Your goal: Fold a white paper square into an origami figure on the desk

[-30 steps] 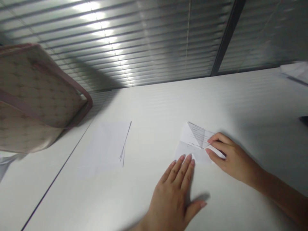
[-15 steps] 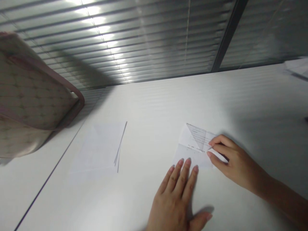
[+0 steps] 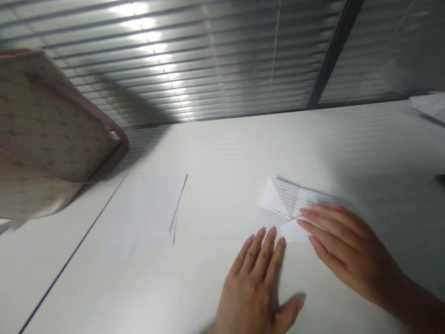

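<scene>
A small folded sheet of white paper [image 3: 281,206] with faint print lies on the white table [image 3: 225,144] right of centre. My left hand [image 3: 259,278] lies flat and open, fingers stretched, with its fingertips on the paper's near edge. My right hand [image 3: 344,248] is flattened over the paper's right part, fingers extended and pressing a folded flap down. Part of the paper is hidden under the right hand.
A thin stack of white sheets [image 3: 149,211] lies to the left of the folded paper. A beige patterned bag with pink trim [image 3: 48,130] stands at the left edge. Closed blinds [image 3: 208,55] run along the table's far side. More papers [image 3: 429,106] sit at far right.
My right hand has gone from pinching the paper's flap with curled fingers to lying flat over it with fingers stretched. The left hand has barely moved.
</scene>
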{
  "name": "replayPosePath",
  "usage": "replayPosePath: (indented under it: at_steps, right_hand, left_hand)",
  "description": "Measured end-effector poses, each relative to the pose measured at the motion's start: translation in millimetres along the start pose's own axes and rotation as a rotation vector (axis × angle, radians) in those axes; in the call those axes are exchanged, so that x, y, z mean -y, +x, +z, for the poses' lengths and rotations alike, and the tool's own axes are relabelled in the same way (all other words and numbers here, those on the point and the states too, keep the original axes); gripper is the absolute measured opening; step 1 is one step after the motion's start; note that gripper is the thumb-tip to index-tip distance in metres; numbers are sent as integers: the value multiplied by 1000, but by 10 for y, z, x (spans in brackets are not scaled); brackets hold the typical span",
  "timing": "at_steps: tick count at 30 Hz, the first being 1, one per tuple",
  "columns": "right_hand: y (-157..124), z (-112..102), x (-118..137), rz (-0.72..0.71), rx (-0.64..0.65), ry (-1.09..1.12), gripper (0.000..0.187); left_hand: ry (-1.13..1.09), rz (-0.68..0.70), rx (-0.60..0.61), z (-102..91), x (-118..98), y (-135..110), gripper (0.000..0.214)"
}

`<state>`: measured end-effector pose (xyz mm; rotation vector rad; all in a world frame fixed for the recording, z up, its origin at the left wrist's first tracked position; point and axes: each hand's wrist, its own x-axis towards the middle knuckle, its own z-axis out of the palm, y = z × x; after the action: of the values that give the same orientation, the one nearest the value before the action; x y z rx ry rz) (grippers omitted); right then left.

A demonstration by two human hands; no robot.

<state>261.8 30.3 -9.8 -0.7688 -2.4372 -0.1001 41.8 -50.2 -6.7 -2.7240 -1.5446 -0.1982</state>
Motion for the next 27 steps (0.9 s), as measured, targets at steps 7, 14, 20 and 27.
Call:
replayPosePath:
  at_steps: [7,14,20,27]
  right_hand:
    - [-53,35,67,-74,178,16,41]
    - [-47,54,68,-53,201,10,44]
    - [-45,47,71,-76,198,12,43]
    - [-86,40,46,-51,218,24,46]
  left_hand:
    - [-8,15,36,-38,-24,32,79]
    - [35,-14,-74,-41,-86,56,73]
    - [131,-94,-194,35,-389,157,78]
    - [132,-153,-217,89,-441,162,81]
